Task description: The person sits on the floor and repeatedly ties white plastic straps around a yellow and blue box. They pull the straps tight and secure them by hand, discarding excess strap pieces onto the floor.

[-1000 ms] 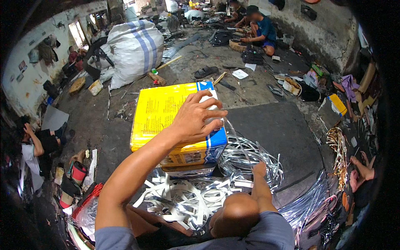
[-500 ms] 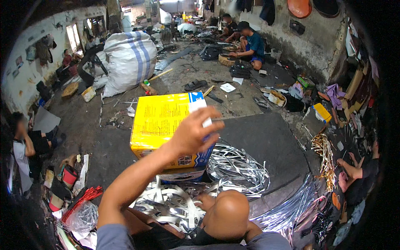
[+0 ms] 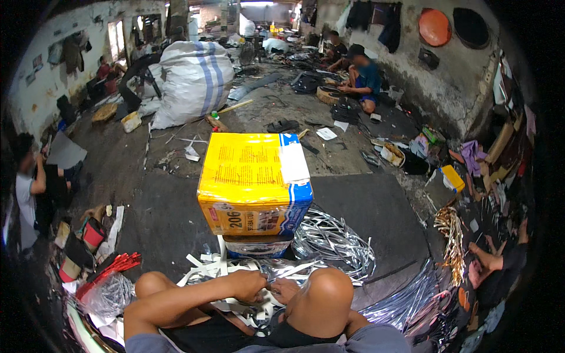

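Observation:
Between my raised knees, my left hand (image 3: pixel 249 286) and my right hand (image 3: pixel 286 290) are close together with fingers closed. What they pinch is too small to make out. Around and under them lies a tangle of flat white strips (image 3: pixel 206 270), some with a silvery side. Just beyond stands a yellow and blue cardboard box (image 3: pixel 244 167), taped, with a white patch on its top right corner. It rests on another, lower box (image 3: pixel 257 247). One white strip hangs down the front of the lower box toward my left forearm.
Coiled silver strips (image 3: pixel 335 241) lie right of the boxes, with long silvery strips (image 3: pixel 400 297) nearer and gold ones (image 3: pixel 450 241) farther right. Red strips (image 3: pixel 112 273) lie at left. A big white sack (image 3: pixel 191 85) stands beyond. Other people sit at left, right and far back.
My left hand has come down from above the box to meet my right hand between my knees. The view has shifted, showing both knees and more of the box's front.

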Tool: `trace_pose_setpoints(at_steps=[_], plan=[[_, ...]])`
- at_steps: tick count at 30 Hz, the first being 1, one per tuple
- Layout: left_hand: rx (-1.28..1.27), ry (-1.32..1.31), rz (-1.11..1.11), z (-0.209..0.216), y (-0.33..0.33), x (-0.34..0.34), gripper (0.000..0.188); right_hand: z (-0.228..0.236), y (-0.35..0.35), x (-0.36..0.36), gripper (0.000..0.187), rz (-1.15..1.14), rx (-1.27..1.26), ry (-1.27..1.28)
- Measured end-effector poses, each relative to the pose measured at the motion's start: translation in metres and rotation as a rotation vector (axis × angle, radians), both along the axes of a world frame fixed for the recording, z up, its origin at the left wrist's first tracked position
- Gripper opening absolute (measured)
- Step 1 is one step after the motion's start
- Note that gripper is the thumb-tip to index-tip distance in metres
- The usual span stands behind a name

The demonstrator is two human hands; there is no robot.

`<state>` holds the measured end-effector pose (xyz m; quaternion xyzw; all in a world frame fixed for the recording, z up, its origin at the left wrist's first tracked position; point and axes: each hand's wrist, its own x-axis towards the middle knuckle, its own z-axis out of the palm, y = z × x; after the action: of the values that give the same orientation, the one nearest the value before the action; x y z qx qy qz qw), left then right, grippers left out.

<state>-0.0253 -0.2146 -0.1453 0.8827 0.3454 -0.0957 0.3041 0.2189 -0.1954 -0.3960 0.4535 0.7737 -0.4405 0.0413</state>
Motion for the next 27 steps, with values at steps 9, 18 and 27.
trace_pose_setpoints(at_steps=[9, 18, 27], plan=[[0.035, -0.117, 0.295, -0.051, 0.014, -0.002, 0.077, 0.047, 0.021, -0.016, 0.029, 0.07, -0.14, 0.245], [-0.49, -1.138, 0.607, 0.03, 0.008, 0.022, 0.082, 0.341, 0.091, -0.015, 0.028, 0.543, 0.174, 0.307], [-0.104, -0.799, 0.764, 0.123, -0.009, -0.044, 0.027, 0.424, 0.084, -0.01, 0.026, 0.352, 0.237, 0.394]])
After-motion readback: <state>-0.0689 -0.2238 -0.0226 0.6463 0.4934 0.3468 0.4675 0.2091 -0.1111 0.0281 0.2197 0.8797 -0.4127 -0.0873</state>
